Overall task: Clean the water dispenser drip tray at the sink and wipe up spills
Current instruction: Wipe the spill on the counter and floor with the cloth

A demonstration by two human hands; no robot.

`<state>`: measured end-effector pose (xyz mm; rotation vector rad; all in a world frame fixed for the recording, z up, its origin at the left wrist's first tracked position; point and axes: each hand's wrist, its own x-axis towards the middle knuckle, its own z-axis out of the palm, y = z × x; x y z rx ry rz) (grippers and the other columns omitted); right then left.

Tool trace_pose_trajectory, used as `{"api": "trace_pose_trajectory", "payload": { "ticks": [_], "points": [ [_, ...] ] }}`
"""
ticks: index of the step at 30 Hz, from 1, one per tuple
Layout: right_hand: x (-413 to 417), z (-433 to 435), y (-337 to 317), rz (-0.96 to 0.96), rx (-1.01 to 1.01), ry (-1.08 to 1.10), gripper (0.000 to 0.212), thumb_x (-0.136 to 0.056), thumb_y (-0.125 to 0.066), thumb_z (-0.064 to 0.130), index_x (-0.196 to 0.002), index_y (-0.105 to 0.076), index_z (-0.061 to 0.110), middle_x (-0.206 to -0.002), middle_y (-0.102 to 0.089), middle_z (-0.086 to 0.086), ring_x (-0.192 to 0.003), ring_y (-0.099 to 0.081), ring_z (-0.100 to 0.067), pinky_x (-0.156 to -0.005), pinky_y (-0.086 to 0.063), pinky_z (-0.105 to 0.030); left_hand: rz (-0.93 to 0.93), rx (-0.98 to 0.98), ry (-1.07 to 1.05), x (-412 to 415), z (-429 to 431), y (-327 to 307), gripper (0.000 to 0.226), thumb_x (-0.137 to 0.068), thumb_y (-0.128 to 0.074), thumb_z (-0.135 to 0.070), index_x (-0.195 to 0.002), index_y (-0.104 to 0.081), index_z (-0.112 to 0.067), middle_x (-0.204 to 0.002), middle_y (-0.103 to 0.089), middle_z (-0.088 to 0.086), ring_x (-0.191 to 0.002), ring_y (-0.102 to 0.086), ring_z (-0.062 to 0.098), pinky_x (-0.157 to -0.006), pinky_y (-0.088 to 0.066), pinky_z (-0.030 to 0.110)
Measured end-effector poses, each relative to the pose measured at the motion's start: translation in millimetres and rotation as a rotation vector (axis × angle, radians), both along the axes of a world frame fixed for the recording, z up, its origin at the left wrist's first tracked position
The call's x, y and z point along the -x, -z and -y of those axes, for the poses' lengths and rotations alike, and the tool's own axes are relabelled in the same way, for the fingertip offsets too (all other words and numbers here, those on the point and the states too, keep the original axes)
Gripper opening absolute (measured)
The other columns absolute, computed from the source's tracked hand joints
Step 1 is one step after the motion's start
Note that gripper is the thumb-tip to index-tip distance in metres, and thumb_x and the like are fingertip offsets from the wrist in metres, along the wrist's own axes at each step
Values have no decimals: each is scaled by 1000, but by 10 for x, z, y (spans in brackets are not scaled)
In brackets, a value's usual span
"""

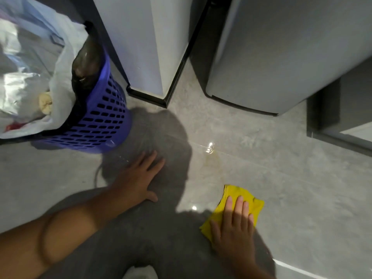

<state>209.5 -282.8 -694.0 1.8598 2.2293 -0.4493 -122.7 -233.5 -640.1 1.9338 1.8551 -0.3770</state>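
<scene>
Both hands were down on the grey tiled floor [302,188]. The right hand [233,224], in the lower right of the frame, lay flat with its fingers spread open on a yellow cloth [239,194], pressing it to the tile. Just above the cloth, near the frame's centre, a small yellowish wet patch [210,156] glistened on the floor. The left hand [138,178], at lower centre, rested palm-down with fingers splayed, holding nothing. In the upper left stood a purple perforated basket [100,121] lined with plastic bags [30,77]. A white appliance [145,41] and a grey one [271,53] stood along the top. The drip tray was not visible.
</scene>
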Motion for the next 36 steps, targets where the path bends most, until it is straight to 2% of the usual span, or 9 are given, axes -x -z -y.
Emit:
{"api": "trace_pose_trajectory", "payload": {
  "ticks": [5,9,14,19,22,25,30,33,36],
  "points": [
    [841,-466,-105,-77,-11,327,81,-100,-37,56,-155,-38,-3,-158,-34,-37,-143,-38,-56,-113,-34,-65,28,9,-29,-7,-1,40,130,-62,-77,-75,-162,-1,-43,-174,7,-6,-160,-3,28,-124,-27,46],
    [1137,-1379,-43,-198,29,475,87,-102,-30,61,-164,0,8,-170,5,-28,-157,6,-46,-124,0,-59,29,1,-31,-16,11,78,132,-60,-77,-76,-161,1,-44,-174,8,-7,-160,-3,28,-122,-27,46],
    [803,-1917,1,-101,-55,-165,80,-103,-24,59,-165,-8,12,-172,-3,-21,-159,-1,-40,-126,-3,-56,55,-11,-39,4,-3,104,132,-58,-79,-74,-162,-4,-44,-175,4,-4,-160,-4,30,-123,-24,47],
    [104,-1561,-75,-55,-98,-614,76,-99,-41,56,-158,-36,9,-166,-27,-24,-154,-24,-44,-117,-32,-62,57,12,-40,-17,-9,49,130,-61,-80,-71,-162,-4,-42,-175,5,-3,-160,-3,31,-124,-21,46],
    [-212,-693,-54,-34,-70,-466,78,-95,-47,55,-156,-41,8,-164,-32,-25,-151,-31,-45,-117,-30,-62,53,35,-46,-30,-33,2,129,-63,-80,-70,-162,-3,-42,-174,8,-4,-160,0,31,-125,-21,48],
    [-101,76,-72,-3,-23,-106,75,-100,-29,57,-149,-47,3,-154,-44,-31,-140,-45,-48,-110,-36,-61,55,34,-55,-48,-40,-25,129,-62,-82,-69,-163,-6,-40,-175,7,-3,-160,0,32,-125,-17,47],
    [547,-253,-117,-69,4,353,77,-97,-38,52,-151,-44,-3,-154,-40,-38,-139,-43,-58,-109,-36,-67,88,45,-61,-35,-41,-12,130,-62,-82,-68,-163,-5,-40,-174,8,-4,-160,3,31,-126,-14,46],
    [825,-1009,-92,-107,-50,352,80,-101,-34,55,-161,-24,3,-165,-21,-34,-152,-20,-53,-120,-20,-66,76,50,-55,-34,-41,-5,131,-62,-80,-70,-162,-1,-42,-174,9,-5,-160,3,30,-126,-22,49],
    [912,-1526,-34,-121,-9,81,79,-104,-28,57,-165,-3,14,-172,2,-22,-158,3,-41,-126,-1,-57,40,49,-39,-33,-45,-14,130,-61,-77,-75,-162,-2,-42,-174,7,-5,-160,-2,29,-123,-28,52]
  ]
}}
